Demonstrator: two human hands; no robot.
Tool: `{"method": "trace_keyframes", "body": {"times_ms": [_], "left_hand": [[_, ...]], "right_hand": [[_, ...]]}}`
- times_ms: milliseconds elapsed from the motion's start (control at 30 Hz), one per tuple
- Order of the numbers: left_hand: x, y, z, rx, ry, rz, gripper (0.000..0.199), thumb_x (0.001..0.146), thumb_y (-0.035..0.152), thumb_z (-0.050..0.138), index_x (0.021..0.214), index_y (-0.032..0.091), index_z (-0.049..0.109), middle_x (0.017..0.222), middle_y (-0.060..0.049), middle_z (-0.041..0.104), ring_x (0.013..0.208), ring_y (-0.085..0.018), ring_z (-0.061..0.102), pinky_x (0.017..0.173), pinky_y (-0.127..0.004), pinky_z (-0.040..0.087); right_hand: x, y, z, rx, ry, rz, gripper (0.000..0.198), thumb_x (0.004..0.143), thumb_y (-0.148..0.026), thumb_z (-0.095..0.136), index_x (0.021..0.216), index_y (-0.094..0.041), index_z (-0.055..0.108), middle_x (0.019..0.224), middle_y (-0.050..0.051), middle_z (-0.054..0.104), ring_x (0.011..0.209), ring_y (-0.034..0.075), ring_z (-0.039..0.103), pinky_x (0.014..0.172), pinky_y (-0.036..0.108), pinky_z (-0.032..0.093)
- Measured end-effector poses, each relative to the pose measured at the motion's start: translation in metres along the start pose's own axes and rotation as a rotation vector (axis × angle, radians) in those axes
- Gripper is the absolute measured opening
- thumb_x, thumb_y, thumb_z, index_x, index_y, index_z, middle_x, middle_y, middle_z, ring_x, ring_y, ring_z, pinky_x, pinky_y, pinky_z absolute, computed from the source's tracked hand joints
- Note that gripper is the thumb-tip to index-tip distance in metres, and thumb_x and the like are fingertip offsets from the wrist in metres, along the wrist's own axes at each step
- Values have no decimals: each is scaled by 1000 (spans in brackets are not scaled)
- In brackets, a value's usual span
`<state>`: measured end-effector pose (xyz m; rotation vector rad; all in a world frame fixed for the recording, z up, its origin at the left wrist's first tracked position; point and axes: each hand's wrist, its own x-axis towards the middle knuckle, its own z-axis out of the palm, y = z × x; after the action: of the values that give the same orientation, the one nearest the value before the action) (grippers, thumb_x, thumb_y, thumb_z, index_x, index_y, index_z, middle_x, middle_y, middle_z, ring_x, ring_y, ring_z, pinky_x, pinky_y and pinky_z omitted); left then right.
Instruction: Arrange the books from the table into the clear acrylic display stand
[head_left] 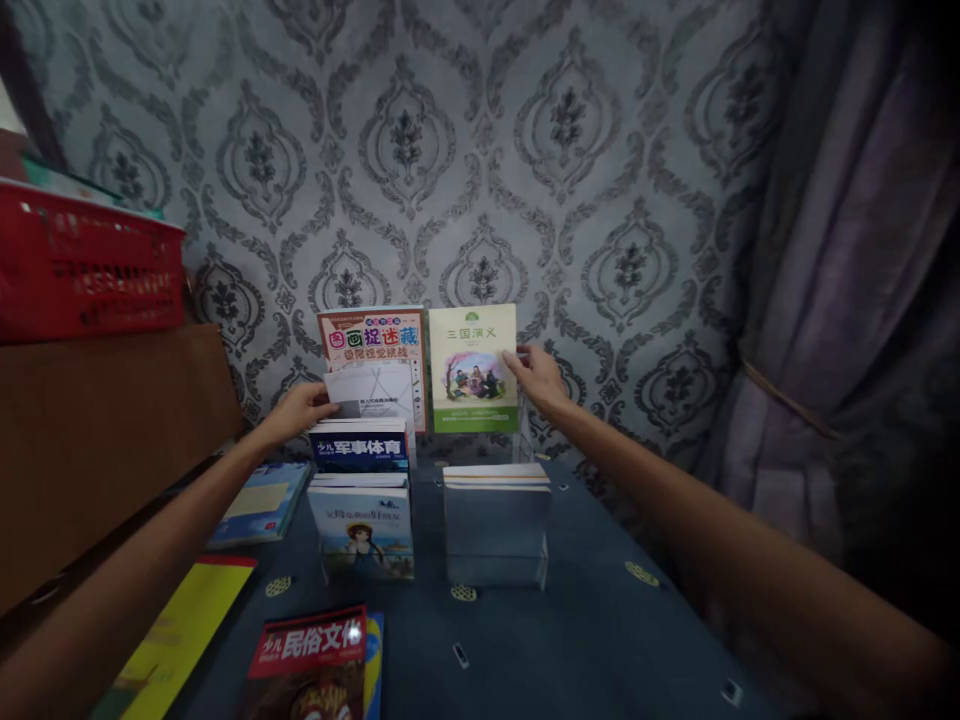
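Green-bottomed book (473, 375) was pinched in right hand (541, 380), white booklet (377, 392) in left hand (304, 410) — blue books (390, 525) stood racked, red book (311, 660) lay flat.

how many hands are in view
2: the left hand at the left edge of the white booklet, and the right hand holding the right edge of the cream-and-green book.

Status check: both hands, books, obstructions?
Left hand at left edge of white booklet. Right hand gripping right edge of cream-and-green book. Racked books nearer camera; neither hand visibly blocked.
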<state>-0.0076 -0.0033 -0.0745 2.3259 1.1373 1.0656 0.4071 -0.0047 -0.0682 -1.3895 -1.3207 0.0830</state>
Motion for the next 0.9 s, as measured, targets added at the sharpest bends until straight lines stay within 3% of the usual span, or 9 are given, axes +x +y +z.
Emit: {"method": "trace_keyframes", "body": {"times_ms": [133,300,533,767,900], "left_hand": [[-1,1,-1,240,72,-14,36,71,52,63,74,17,67,70,-3,70,67,-19,58,64,-28,45],[-2,4,-1,268,75,-42,35,70,52,62,72,17,65,65,-1,66,61,-17,55,59,-26,41],[1,3,-1,257,55,-76,35,69,52,64,72,17,67,60,0,65,58,-16,54,55,-25,40],[0,2,1,264,73,-60,34,72,50,62,74,17,68,65,-1,67,63,-18,57,59,-26,43],[0,-2,1,294,61,-88,34,73,51,60,69,17,65,61,0,64,61,-17,55,56,-25,40]], "right_hand": [[10,8,14,405,-49,44,33,75,-45,72,91,-17,67,85,9,73,83,27,67,80,41,51],[14,13,25,607,-121,72,38,71,-51,75,91,-19,67,79,5,75,72,23,69,70,38,57],[19,13,15,954,-308,139,33,63,-39,85,84,-18,70,76,4,76,62,19,68,64,33,58],[15,11,21,1030,-180,10,37,63,-46,84,81,-19,66,71,2,72,64,19,67,68,35,57],[21,7,17,1067,-119,-8,37,65,-48,82,82,-21,63,75,1,73,75,21,69,72,35,58]]}}
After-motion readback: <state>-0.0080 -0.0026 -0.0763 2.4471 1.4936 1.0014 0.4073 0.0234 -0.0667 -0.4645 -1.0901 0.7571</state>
